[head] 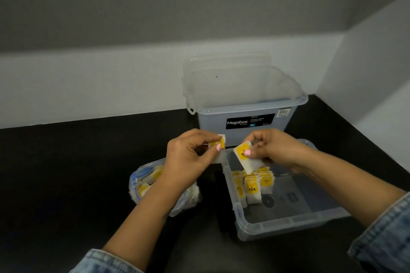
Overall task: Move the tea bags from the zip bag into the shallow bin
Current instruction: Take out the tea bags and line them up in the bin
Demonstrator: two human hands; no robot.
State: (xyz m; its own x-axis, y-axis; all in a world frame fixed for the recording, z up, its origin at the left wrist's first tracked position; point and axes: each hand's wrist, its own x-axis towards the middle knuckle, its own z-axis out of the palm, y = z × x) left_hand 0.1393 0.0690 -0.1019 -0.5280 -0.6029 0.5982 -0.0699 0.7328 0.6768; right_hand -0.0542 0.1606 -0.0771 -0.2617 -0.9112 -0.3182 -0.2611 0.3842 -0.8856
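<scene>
1. Nearest the camera, two denim sleeves enter from the bottom corners, with bare forearms reaching forward over a black table.
2. The left hand is raised above the zip bag, its thumb and fingers pinching a small tea bag with a yellow label, partly hidden by the fingertips.
3. The right hand pinches a second tea bag by its upper edge; this one hangs tilted over the far left corner of the shallow bin, and its yellow label is partly covered by the thumb.
4. The zip bag lies on the table just left of the shallow bin, under the left wrist, and more yellow-labelled tea bags show through its clear plastic.
5. Inside the shallow bin, a cluster of tea bags stands packed in rows against the left wall; one front label reads "TEA".
6. Behind both hands stands a taller clear storage box with a black "Megabox" sticker, and its lid is propped against the white wall behind it.
</scene>
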